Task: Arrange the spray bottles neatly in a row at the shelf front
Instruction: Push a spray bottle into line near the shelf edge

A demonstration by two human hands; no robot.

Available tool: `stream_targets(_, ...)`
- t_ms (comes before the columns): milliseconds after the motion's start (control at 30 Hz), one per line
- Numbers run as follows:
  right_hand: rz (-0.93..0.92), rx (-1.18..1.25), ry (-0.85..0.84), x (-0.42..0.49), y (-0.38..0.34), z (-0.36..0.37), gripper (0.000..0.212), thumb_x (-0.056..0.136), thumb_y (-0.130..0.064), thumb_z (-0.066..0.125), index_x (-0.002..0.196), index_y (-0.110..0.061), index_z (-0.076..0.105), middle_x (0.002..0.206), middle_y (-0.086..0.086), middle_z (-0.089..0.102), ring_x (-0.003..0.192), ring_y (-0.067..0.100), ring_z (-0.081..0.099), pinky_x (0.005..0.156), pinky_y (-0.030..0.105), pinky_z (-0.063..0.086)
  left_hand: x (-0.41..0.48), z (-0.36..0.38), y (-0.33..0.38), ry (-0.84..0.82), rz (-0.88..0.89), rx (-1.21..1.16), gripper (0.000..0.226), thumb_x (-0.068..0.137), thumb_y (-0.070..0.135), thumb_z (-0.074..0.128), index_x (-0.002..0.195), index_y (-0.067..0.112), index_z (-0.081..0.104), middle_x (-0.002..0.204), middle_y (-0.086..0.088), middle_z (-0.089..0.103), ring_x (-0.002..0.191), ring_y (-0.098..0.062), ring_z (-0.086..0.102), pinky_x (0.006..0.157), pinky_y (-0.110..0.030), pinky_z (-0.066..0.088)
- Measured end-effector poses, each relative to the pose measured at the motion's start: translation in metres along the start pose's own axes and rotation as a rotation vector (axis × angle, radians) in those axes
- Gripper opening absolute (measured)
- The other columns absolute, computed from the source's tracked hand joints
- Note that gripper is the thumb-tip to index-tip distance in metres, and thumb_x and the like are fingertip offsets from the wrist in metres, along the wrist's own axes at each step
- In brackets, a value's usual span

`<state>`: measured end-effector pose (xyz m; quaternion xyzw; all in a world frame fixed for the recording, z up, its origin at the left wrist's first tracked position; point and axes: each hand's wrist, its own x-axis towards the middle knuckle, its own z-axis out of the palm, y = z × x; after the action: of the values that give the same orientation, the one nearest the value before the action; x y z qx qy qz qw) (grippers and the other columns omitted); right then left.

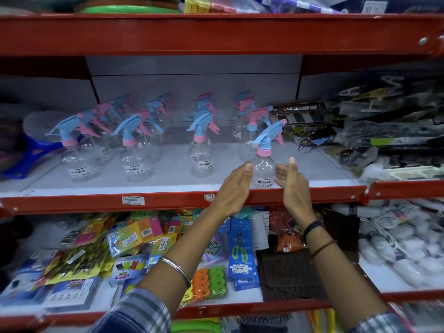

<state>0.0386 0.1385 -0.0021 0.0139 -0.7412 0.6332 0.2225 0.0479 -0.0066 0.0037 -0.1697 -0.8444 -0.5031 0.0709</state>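
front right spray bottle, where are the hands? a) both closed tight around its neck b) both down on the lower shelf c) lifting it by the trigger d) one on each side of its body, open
d: the left hand and the right hand flank the clear body of the spray bottle at the shelf front, fingers open, neither one clearly gripping it.

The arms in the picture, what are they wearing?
Both arms have checked sleeves in blue, grey and white, pushed up near the elbows. The left hand has a shiny silver bangle further down its forearm. The right hand has a black band at the wrist and a thin brown cord just below it. No gloves or rings show.
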Motion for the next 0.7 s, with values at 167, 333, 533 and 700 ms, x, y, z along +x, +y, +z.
stream_targets(167, -0.327, -0.07, 0.226, -0.025, -0.004, 0.01, 0.046, 0.096, -0.037, 0.028, 0.113, -0.006, 0.058, 0.113, 0.007, 0.057, 0.104, 0.01, 0.05, 0.086, 0.011, 0.035, -0.011, -0.01, -0.008, 0.36, 0.056, -0.055, 0.057, 0.095, 0.048, 0.017, 0.136, 0.017, 0.041, 0.132, 0.004, 0.045, 0.122, -0.008, 0.038, 0.102, -0.02, 0.024)
stream_targets(333, -0.453, -0.037, -0.175, -0.035, -0.027, 0.063, 0.045, 0.094, -0.036, 0.029, 0.117, -0.01, 0.057, 0.118, 0.003, 0.059, 0.111, 0.003, 0.05, 0.093, 0.014, 0.035, 0.012, -0.062, -0.019, 0.675, -0.076, -0.264, 0.036, 0.099, 0.044, 0.015, 0.113, 0.035, 0.046, 0.122, 0.009, 0.046, 0.111, -0.001, 0.042, 0.106, -0.031, 0.027)
stream_targets(533, -0.018, -0.106, -0.381, -0.003, -0.052, 0.128, 0.052, 0.098, -0.044, 0.02, 0.13, -0.011, 0.044, 0.138, 0.013, 0.047, 0.117, 0.017, 0.045, 0.087, 0.024, 0.026, 0.037, -0.107, -0.042, 0.36, -0.333, -0.266, 0.095, 0.075, 0.079, -0.001, 0.148, 0.023, 0.021, 0.156, -0.009, 0.024, 0.143, -0.031, 0.023, 0.117, -0.048, 0.015)
stream_targets(700, 0.177, -0.053, -0.361, 0.017, -0.043, 0.152, 0.063, 0.092, -0.059, 0.014, 0.138, -0.023, 0.039, 0.148, 0.01, 0.038, 0.133, 0.028, 0.038, 0.104, 0.037, 0.028, 0.028, -0.117, -0.048, 0.23, -0.304, -0.224, 0.131, 0.037, 0.1, 0.002, 0.142, 0.029, 0.035, 0.153, -0.008, 0.034, 0.139, -0.032, 0.032, 0.115, -0.054, 0.02)
